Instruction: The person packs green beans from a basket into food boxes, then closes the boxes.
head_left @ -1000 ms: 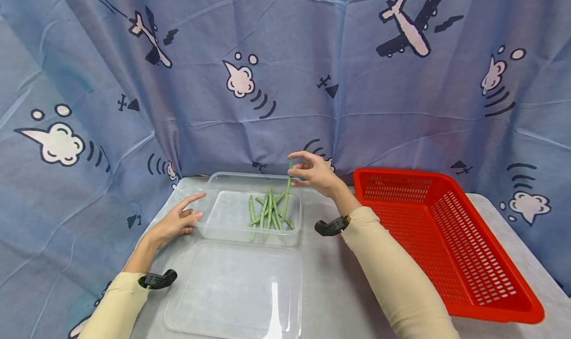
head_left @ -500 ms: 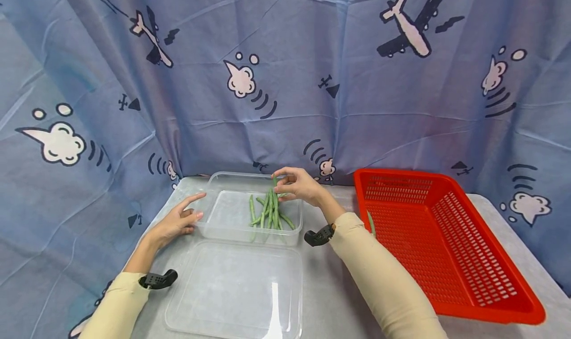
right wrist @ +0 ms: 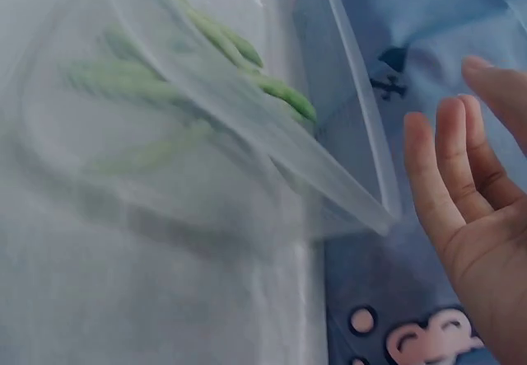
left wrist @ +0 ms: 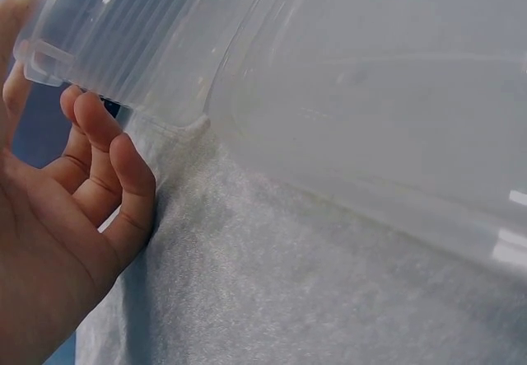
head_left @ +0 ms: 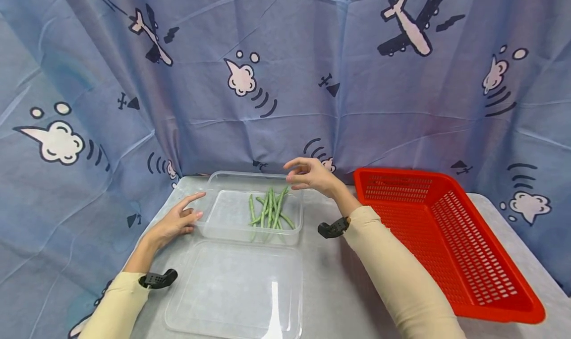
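Observation:
Several green beans (head_left: pixel 270 210) lie in a loose pile in a clear plastic container (head_left: pixel 223 233), towards its right side. My left hand (head_left: pixel 173 222) is at the container's left end, its fingertips against the wall and rim. In the left wrist view, that hand (left wrist: pixel 78 188) shows some fingers loosely bent beside the container's clear wall (left wrist: pixel 148 44). Over the container's far right corner hovers my right hand (head_left: pixel 311 175), holding nothing. The right wrist view shows its fingers (right wrist: pixel 424 167) spread, apart from the rim, with beans (right wrist: pixel 123 81) blurred behind the plastic.
A flat clear lid (head_left: pixel 236 287) lies on the grey table (head_left: pixel 327 289), in front of the container. To the right stands a red perforated basket (head_left: pixel 499 313), partly covered by my right sleeve. A blue patterned curtain (head_left: pixel 290 91) hangs close behind the table.
My right hand lowered a green bean onto the pile, let go and rose back to the right. My left hand stayed put. A bean glimpsed in the basket is now behind my sleeve.

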Tool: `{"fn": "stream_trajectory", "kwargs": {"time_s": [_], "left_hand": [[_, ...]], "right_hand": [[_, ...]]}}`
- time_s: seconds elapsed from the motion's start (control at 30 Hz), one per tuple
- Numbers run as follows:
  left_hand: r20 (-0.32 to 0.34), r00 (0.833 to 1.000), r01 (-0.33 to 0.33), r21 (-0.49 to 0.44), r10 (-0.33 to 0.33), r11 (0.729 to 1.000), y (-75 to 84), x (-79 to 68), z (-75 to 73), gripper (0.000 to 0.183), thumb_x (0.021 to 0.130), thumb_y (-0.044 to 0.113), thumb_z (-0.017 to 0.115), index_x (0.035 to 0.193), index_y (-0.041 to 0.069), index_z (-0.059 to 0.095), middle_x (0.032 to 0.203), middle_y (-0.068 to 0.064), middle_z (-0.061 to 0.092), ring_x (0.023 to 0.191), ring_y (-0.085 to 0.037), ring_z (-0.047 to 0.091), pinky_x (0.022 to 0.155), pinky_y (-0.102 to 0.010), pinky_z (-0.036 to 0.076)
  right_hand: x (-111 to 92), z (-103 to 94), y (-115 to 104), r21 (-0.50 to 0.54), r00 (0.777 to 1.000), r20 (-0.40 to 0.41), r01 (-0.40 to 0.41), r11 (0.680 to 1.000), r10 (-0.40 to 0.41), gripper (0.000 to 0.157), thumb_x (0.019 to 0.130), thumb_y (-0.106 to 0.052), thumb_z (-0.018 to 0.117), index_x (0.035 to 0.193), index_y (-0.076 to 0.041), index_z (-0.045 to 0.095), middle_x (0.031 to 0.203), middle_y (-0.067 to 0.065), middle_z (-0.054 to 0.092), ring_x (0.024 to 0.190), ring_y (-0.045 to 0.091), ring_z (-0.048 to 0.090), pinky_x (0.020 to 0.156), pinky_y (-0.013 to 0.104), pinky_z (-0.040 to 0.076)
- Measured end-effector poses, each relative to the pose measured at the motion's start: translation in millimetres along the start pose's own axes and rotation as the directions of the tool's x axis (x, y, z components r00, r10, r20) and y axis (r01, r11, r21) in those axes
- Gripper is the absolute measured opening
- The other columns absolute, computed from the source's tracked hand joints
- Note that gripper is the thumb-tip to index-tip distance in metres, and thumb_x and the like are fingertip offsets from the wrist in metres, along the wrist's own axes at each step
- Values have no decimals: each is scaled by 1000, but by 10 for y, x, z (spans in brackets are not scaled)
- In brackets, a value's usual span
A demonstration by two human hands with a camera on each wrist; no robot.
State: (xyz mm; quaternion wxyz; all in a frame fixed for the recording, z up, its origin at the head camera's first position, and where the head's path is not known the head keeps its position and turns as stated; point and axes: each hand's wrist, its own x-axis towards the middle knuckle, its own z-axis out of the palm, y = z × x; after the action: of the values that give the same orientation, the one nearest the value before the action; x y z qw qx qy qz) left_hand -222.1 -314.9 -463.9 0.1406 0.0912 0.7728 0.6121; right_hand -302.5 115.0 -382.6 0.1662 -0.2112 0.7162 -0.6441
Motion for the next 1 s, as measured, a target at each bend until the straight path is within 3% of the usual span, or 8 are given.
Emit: {"fn": "stream_trajectory", "kwargs": {"time_s": [0.1,0.27,0.4,0.5,0.67,0.87,1.0], "left_hand": [[0,1000,-4,-5,4,1000,-2,23,11,64,105,13,59,161,20,29,89,-5,47,74,-13,48,68,-28,49],[5,1000,-16,-8,16,1000,8,33,26,64,105,13,60,161,20,30,85,-2,45,74,-11,48,67,-28,49],[3,1000,-17,0,17,1000,8,28,20,65,105,15,61,161,20,29,86,-2,45,74,-12,48,67,-27,50],[-5,1000,-1,3,2,1000,6,17,27,65,105,15,61,162,20,29,86,-3,44,74,-13,48,67,-27,50],[-9,1000,17,-10,-17,1000,16,-12,47,64,105,9,57,161,20,29,88,-4,43,76,-15,49,68,-29,50],[-1,1000,10,-24,-10,1000,16,-6,45,63,105,8,56,161,20,29,91,-5,45,77,-16,50,68,-30,50],[-1,1000,10,-27,-10,1000,16,-7,37,64,105,8,56,162,17,27,89,-4,41,73,-14,48,67,-29,50]], "right_hand": [[-77,-142,-40,-4,1000,-14,6,1000,-6,35,94,1,72,128,1,63,109,22,58,102,39,62,89,47,54],[-247,-408,-145,10,999,-38,18,1000,-17,38,95,-2,72,131,3,60,113,23,55,107,44,58,94,53,49],[-383,-656,-174,32,996,-75,52,998,-50,40,96,-2,71,133,6,58,113,23,55,102,33,61,97,59,45],[-497,-854,-143,54,992,-107,67,996,-61,37,97,-1,69,132,4,59,113,20,58,101,29,63,95,53,48],[-731,-1160,-45,97,986,-162,61,993,-45,32,99,-4,66,131,-2,61,119,14,57,102,27,63,90,39,53],[-1069,-1511,177,162,978,-206,42,986,-8,32,102,-3,61,134,-1,58,129,15,52,111,30,61,92,36,52],[-1244,-1675,374,168,979,-199,-8,986,42,37,103,-2,58,139,4,50,127,12,55,107,25,62,92,35,52]]}}
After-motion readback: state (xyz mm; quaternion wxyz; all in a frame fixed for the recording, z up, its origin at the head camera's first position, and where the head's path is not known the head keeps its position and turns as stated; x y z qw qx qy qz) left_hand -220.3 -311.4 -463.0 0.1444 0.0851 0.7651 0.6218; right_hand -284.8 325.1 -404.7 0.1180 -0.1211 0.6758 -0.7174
